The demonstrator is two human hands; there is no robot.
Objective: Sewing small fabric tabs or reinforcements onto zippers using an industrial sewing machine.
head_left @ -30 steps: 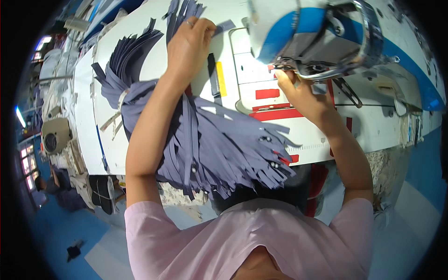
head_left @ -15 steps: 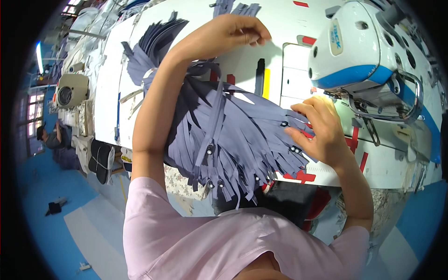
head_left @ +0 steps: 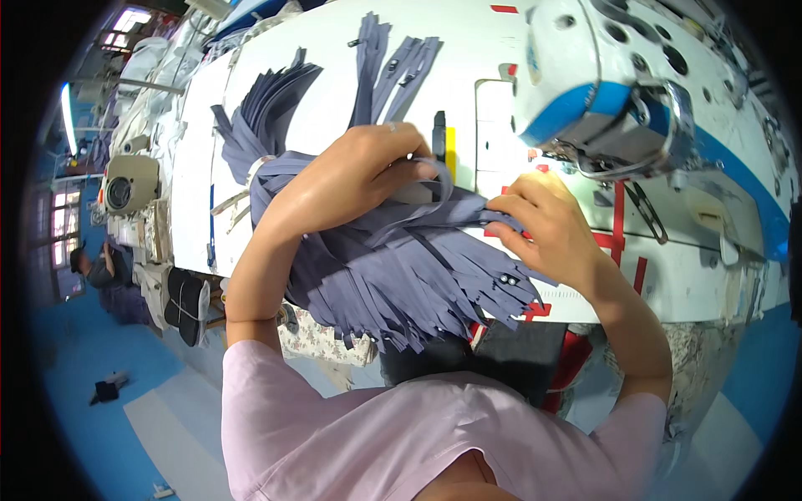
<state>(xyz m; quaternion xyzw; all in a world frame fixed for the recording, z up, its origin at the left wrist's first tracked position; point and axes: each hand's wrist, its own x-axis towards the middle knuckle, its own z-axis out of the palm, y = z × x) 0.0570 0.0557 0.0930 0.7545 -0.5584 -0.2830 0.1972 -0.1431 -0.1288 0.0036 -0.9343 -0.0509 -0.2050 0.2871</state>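
A thick bundle of grey-blue zippers lies across the white table, gathered by a pale band near its far left part. Over the top of it my left hand is closed, with a zipper strip curling from its fingertips. Thumb and fingers of my right hand pinch zipper tape at the right end of the bundle. Small black zipper pulls with pale dots show among the loose ends. Farther back, a few separate zippers lie flat on the table.
A white and blue sewing machine stands at the right, close beyond my right hand. Red tape strips and a black and yellow cutter are on the table. Another person sits far left.
My left hand has come nearer, from beside the separate zippers down onto the bundle, and a strip now loops at its fingers. My right hand has closed on zipper tape.
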